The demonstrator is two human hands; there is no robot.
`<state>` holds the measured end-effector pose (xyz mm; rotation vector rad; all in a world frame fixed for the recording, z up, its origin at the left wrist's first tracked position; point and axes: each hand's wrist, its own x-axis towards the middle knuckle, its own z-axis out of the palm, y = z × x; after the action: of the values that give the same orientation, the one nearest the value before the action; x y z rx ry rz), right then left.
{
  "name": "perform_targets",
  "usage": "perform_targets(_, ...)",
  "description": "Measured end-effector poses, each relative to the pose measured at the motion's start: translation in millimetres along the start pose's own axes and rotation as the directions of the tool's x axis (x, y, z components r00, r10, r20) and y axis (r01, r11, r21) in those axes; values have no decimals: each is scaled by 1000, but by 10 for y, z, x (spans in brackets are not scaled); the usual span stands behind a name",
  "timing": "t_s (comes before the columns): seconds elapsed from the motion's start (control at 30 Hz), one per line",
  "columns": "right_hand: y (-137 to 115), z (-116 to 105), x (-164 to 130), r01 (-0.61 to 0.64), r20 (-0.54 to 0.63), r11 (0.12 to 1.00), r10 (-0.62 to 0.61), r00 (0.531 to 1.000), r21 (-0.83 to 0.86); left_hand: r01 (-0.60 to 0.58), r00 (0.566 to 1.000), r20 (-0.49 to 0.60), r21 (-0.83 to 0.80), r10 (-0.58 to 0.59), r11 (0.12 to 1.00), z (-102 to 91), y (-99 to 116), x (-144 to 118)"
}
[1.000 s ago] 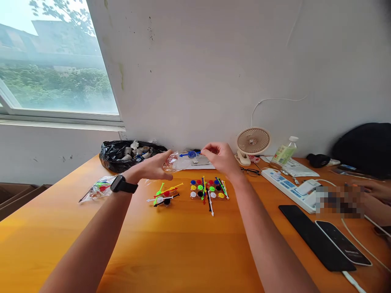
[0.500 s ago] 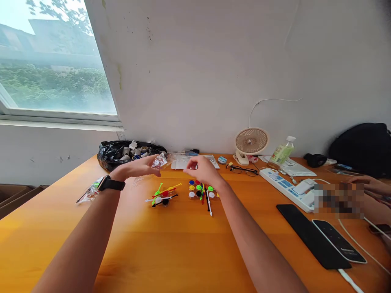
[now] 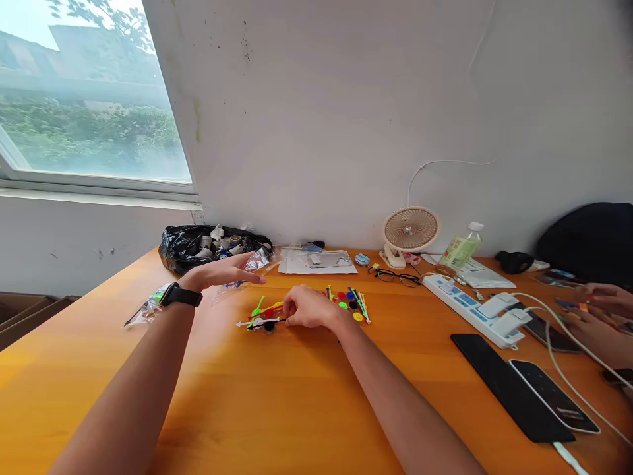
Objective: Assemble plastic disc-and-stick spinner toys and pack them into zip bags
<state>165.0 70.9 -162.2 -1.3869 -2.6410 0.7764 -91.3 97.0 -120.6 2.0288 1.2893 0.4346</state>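
Observation:
My left hand (image 3: pixel 225 272) holds a clear plastic bag (image 3: pixel 257 260) between thumb and fingers, above the table. Below it lies a small pile of coloured plastic pieces: a green stick (image 3: pixel 257 306), a white stick (image 3: pixel 244 324), a red piece (image 3: pixel 270 313) and a round black piece (image 3: pixel 270 326). My right hand (image 3: pixel 311 307) is closed at this pile's right side, its fingertips pinching the end of a thin black stick (image 3: pixel 281 320). Partly behind that hand sits a second group, with a round yellow piece (image 3: pixel 357 316), a green one (image 3: pixel 343 305) and several thin sticks (image 3: pixel 364 307).
A black bag of rubbish (image 3: pixel 173 251) stands at the back left, near a small packed bag (image 3: pixel 148 309). Along the back are papers (image 3: pixel 291 265), glasses (image 3: pixel 395 276), a fan (image 3: pixel 411 229) and a bottle (image 3: pixel 459 251). A power strip (image 3: pixel 459 303) and another person's hands (image 3: pixel 598 323) are right.
My right hand has come down and left, from above the right group to the left pile, and now pinches the black stick. My left hand stays nearly in place with the bag.

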Motion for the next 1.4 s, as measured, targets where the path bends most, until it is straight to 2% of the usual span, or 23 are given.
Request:
perform_targets(0.17, -12, -126, -86, 29, 22, 999, -30, 999, 29, -74, 997, 28, -85, 76, 994, -12, 196, -90)
perform_targets(0.27, -19, -302, -212, 70, 18, 991, -72, 997, 117, -107, 993, 32, -84, 110, 991, -14, 265, -107)
perform_targets(0.33, -27, -451, -309, 141, -11, 969, -142, 990, 204, -117, 992, 26, -88, 120, 989, -6, 260, -91)
perform_targets(0.4, -28, -604, -395, 221, -119, 928, -194, 974, 300, -101, 994, 23, -89, 104, 991, 14, 236, -57)
perform_targets(0.47, -9, -740, -457, 301, -302, 852, -178, 936, 429, -85, 996, 31, -100, 89, 991, 50, 225, -14)
perform_targets(0.53, 31, -842, -495, 388, -497, 753, -94, 862, 531, -104, 993, 46, -116, 110, 988, 103, 247, 35)
perform_targets(0.6, 89, -906, -515, 436, -621, 698, 15, 784, 568, -145, 986, 61, -118, 153, 982, 168, 305, 81)
perform_targets(0.67, 155, -938, -526, 407, -640, 714, 75, 765, 570, -188, 976, 84, -116, 199, 975, 233, 385, 116)
perform_targets(0.8, 246, -925, -505, 325, -602, 783, 80, 794, 531, -232, 963, 110, -128, 247, 964, 323, 545, 130)
perform_targets(0.87, 241, -882, -456, 312, -606, 817, 56, 794, 485, -238, 961, 112, -131, 253, 962, 344, 602, 119)
perform_targets(0.93, 194, -814, -386, 272, -627, 878, 39, 778, 393, -265, 952, 115, -152, 283, 952, 354, 641, 108)
perform_targets(1.0, 116, -731, -314, 206, -667, 936, 39, 744, 284, -287, 944, 116, -172, 309, 942, 360, 662, 103)
perform_targets(1.07, 33, -649, -259, 162, -691, 966, 24, 722, 202, -281, 946, 116, -174, 303, 944, 365, 664, 105)
perform_targets(1.2, -53, -539, -203, 167, -678, 977, -31, 734, 136, -242, 956, 127, -175, 265, 954, 370, 602, 132)
perform_targets(1.27, -37, -520, -181, 178, -712, 975, -33, 702, 130, -216, 961, 136, -178, 241, 960, 357, 531, 151)
perform_targets(1.37, 33, -514, -143, 166, -798, 975, 19, 603, 149, -169, 977, 106, -149, 186, 974, 296, 368, 171)
perform_targets(1.4, 58, -511, -131, 142, -805, 978, 42, 591, 155, -141, 985, 80, -120, 151, 983, 265, 298, 173)
